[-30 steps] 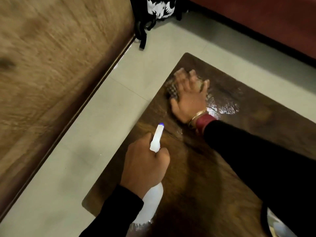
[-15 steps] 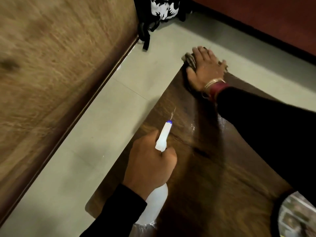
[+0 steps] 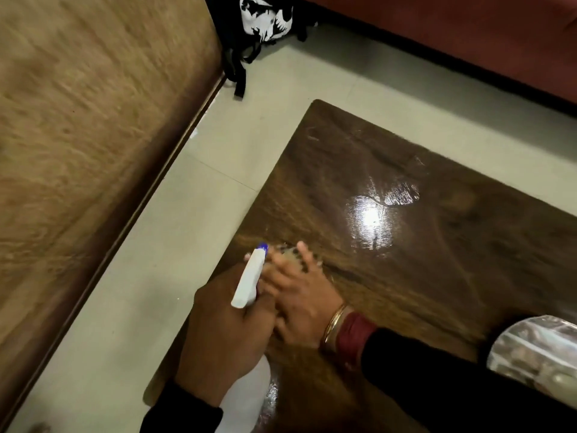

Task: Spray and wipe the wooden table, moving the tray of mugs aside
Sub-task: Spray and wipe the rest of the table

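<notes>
The dark wooden table fills the right half of the view, with a wet shiny patch near its middle. My left hand grips a white spray bottle with a blue nozzle tip, held over the table's left edge. Just right of the bottle, my right hand presses flat on a cloth; the hand is blurred and only a bit of cloth shows past the fingertips. A round silvery tray peeks in at the right edge; no mugs can be made out on it.
Pale tiled floor surrounds the table. A light wooden panel runs along the left. A black-and-white bag lies on the floor at the top, beside a reddish-brown sofa base.
My right hand with the cloth has swept from the table's far corner back toward me, ending beside the spray bottle. The left hand has stayed in place.
</notes>
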Demonstrator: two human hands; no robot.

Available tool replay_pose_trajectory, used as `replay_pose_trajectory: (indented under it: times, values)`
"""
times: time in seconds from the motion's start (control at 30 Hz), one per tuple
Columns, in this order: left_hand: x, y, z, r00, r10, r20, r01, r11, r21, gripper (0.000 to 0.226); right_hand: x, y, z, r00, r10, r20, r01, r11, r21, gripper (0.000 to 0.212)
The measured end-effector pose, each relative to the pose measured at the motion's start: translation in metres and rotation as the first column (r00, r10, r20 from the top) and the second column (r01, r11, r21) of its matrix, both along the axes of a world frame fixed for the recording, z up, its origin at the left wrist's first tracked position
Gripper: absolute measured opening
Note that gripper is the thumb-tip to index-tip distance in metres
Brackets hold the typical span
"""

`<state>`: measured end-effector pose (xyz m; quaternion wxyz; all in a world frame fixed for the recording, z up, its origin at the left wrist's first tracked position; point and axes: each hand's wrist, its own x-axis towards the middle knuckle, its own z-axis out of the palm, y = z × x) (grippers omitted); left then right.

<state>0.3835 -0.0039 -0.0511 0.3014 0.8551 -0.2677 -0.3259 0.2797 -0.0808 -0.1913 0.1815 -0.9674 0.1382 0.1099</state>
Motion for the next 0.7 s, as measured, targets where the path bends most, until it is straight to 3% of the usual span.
replay_pose_trajectory:
  times: [0.03,0.07,0.13,0.2,0.27,0.37,0.5,0.57,0.63,0.7]
  values:
    - [0.004,0.004,-0.004,0.999,-0.029,0.036,0.029,1.0,0.007,0.015,-0.003,-0.036,0.003,0.993,-0.094,0.07,0.095,0.995,-0.015,0.084]
    - [0.007,0.009,-0.01,0.996,-0.034,0.086,0.035,0.999,0.001,0.025,-0.006,-0.073,0.008,0.975,-0.201,0.091,0.199,0.98,0.031,0.086]
    - [0.003,0.01,-0.015,0.989,-0.067,0.129,0.066,0.998,0.008,0.041,-0.012,-0.148,0.016,0.895,-0.446,0.009,0.446,0.895,-0.01,0.083]
    - [-0.005,0.007,-0.012,0.989,-0.068,0.13,0.069,0.998,0.003,0.041,-0.024,-0.208,0.021,0.813,-0.581,-0.021,0.58,0.813,-0.05,0.08]
    - [-0.009,0.006,-0.013,0.994,-0.056,0.091,0.059,0.998,-0.034,0.032,-0.029,-0.224,0.018,0.778,-0.628,-0.001,0.627,0.777,-0.065,0.077]
    - [-0.014,0.002,-0.007,0.994,-0.099,0.053,0.099,0.995,0.007,0.021,-0.04,-0.171,0.014,0.787,-0.617,0.02,0.615,0.781,-0.112,0.078]
    - [-0.02,0.002,-0.006,0.984,-0.133,0.122,0.136,0.991,-0.019,0.04,-0.108,-0.049,0.01,0.943,-0.326,0.073,0.331,0.94,-0.077,0.084]
    - [-0.021,0.004,-0.007,0.985,-0.12,0.128,0.123,0.992,-0.017,0.035,-0.149,-0.016,0.007,0.966,-0.257,0.039,0.26,0.961,-0.097,0.085]
    - [-0.022,0.008,-0.007,0.984,-0.138,0.111,0.143,0.989,-0.035,0.032,-0.17,-0.035,0.007,0.904,-0.428,-0.001,0.425,0.898,-0.113,0.087]
    - [-0.025,0.013,-0.006,0.977,-0.169,0.133,0.178,0.982,-0.061,0.032,-0.169,-0.087,0.008,0.706,-0.708,-0.023,0.704,0.705,-0.091,0.083]
